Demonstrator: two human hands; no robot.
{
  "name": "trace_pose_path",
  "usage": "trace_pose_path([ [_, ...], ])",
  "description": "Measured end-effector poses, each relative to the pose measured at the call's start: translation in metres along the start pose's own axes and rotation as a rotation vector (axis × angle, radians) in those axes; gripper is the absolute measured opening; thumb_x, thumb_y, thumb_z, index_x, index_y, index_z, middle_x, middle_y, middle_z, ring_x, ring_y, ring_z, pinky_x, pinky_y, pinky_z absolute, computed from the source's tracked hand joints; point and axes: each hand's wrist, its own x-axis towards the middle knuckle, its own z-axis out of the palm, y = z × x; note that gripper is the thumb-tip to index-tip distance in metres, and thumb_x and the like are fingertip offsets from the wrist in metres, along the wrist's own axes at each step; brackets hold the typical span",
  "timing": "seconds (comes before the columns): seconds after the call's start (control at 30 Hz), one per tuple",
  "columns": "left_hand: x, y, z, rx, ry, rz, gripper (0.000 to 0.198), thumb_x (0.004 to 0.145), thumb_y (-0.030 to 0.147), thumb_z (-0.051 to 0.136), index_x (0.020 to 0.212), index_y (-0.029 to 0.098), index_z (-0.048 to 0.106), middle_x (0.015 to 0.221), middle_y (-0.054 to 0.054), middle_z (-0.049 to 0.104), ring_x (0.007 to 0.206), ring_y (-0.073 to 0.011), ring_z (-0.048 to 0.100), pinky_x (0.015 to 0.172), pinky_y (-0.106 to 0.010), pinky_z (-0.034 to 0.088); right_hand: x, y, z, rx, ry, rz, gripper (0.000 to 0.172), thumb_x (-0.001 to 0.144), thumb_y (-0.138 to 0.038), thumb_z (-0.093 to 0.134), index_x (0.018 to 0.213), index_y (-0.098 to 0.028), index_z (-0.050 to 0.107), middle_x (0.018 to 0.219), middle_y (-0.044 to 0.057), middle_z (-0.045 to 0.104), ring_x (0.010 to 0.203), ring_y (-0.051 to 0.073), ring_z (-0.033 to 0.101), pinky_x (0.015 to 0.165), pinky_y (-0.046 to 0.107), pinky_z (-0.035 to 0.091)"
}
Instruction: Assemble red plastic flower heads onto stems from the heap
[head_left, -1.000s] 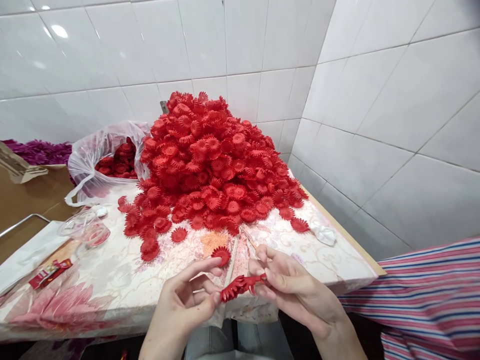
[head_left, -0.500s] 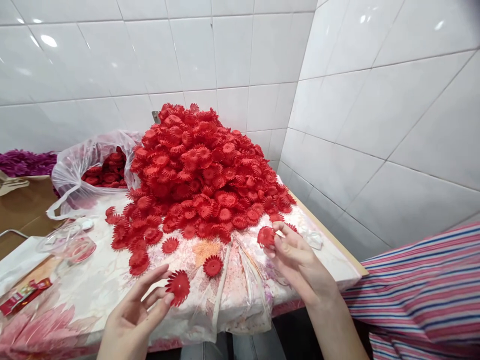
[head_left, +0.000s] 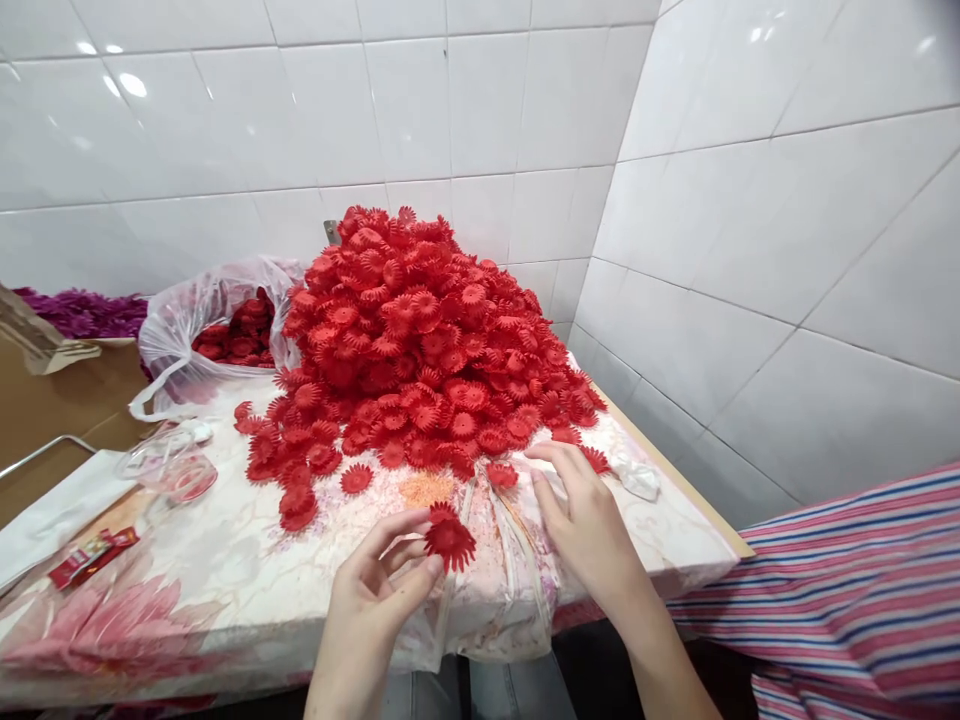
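Observation:
A tall heap of red plastic flower pieces (head_left: 424,340) fills the back of the table (head_left: 225,590), which has a floral cloth over it. My left hand (head_left: 375,600) pinches one red flower piece (head_left: 450,540) between thumb and fingers near the table's front edge. My right hand (head_left: 585,520) lies on the cloth with fingers stretched out and nothing in it, close to loose red pieces at the heap's foot (head_left: 501,473). Another loose red piece (head_left: 356,478) lies further left.
A clear plastic bag (head_left: 202,335) with more red pieces lies left of the heap. Purple flower pieces (head_left: 82,312) sit in a cardboard box (head_left: 60,390) at far left. A clear cup (head_left: 172,465) and a red wrapper (head_left: 90,555) lie at left. Striped cloth (head_left: 847,590) is at right.
My hands, together on a stack of red pieces a second ago, came apart. The right hand carried a piece to the heap's foot and now lies flat. The left keeps one flower.

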Motion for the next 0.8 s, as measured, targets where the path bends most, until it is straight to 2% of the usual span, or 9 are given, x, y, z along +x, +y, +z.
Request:
trace_pose_path([
  [0.07,0.000,-0.001,0.002,-0.017,-0.018,-0.023,0.034,0.053,0.030,0.084,0.083,0.020,0.074,0.069,-0.001,0.068,0.068,-0.0151,0.061,0.052,-0.017,0.051,-0.008,-0.001,0.004,-0.083,0.071,-0.168,0.013,0.085,-0.016,0.051,0.089,-0.020,0.062,0.100,0.011,0.062,0.100,0.028,0.059,0.089,0.046,0.044],
  [0.13,0.000,-0.001,0.004,-0.039,-0.019,-0.035,0.034,0.052,0.029,0.085,0.083,0.019,0.074,0.073,-0.001,0.069,0.068,-0.0144,0.061,0.052,-0.017,0.051,-0.020,-0.008,0.006,0.032,0.033,-0.353,0.015,0.085,-0.011,0.054,0.093,-0.022,0.061,0.097,0.008,0.064,0.096,0.023,0.061,0.086,0.038,0.048],
  [0.23,-0.001,0.000,0.005,-0.080,-0.032,-0.048,0.034,0.050,0.026,0.086,0.081,0.018,0.075,0.079,-0.002,0.070,0.069,-0.0130,0.063,0.054,-0.016,0.052,-0.036,-0.021,0.008,0.294,-0.262,-0.471,0.023,0.084,-0.008,0.058,0.100,-0.024,0.060,0.090,0.004,0.067,0.086,0.019,0.064,0.076,0.029,0.052],
  [0.3,-0.002,0.001,0.004,-0.112,-0.067,-0.081,0.034,0.050,0.024,0.087,0.081,0.018,0.075,0.080,-0.002,0.071,0.067,-0.0121,0.064,0.056,-0.016,0.052,-0.041,-0.028,0.009,0.312,-0.347,-0.414,0.021,0.084,-0.008,0.059,0.098,-0.023,0.061,0.087,0.003,0.068,0.081,0.017,0.064,0.073,0.027,0.052],
  [0.4,-0.003,0.001,-0.001,-0.137,-0.104,-0.124,0.035,0.050,0.023,0.088,0.082,0.018,0.074,0.081,-0.002,0.072,0.062,-0.0107,0.066,0.058,-0.016,0.052,-0.043,-0.032,0.010,0.357,-0.368,-0.202,0.016,0.084,-0.010,0.060,0.092,-0.023,0.064,0.085,0.001,0.068,0.080,0.015,0.066,0.075,0.025,0.052],
  [0.53,-0.002,0.000,-0.007,-0.134,-0.144,-0.131,0.035,0.052,0.023,0.088,0.084,0.019,0.074,0.083,-0.001,0.071,0.059,-0.0100,0.066,0.056,-0.016,0.051,-0.043,-0.033,0.010,0.598,-0.399,0.083,0.007,0.083,-0.017,0.064,0.085,-0.023,0.066,0.083,0.000,0.068,0.080,0.014,0.066,0.075,0.022,0.053],
  [0.6,-0.003,0.000,-0.006,-0.144,-0.135,-0.123,0.035,0.051,0.023,0.088,0.083,0.019,0.075,0.083,-0.001,0.071,0.058,-0.0095,0.066,0.056,-0.016,0.051,-0.043,-0.034,0.009,0.703,-0.421,0.180,0.004,0.081,-0.019,0.067,0.082,-0.023,0.066,0.081,-0.001,0.067,0.080,0.013,0.066,0.074,0.021,0.053],
  [0.8,-0.010,0.006,0.002,-0.187,-0.066,-0.129,0.037,0.047,0.026,0.089,0.080,0.019,0.074,0.078,0.000,0.071,0.052,-0.0076,0.063,0.051,-0.014,0.048,-0.042,-0.033,0.009,0.851,-0.449,0.276,0.008,0.077,-0.019,0.072,0.080,-0.022,0.066,0.081,-0.001,0.066,0.080,0.012,0.064,0.074,0.021,0.052],
])
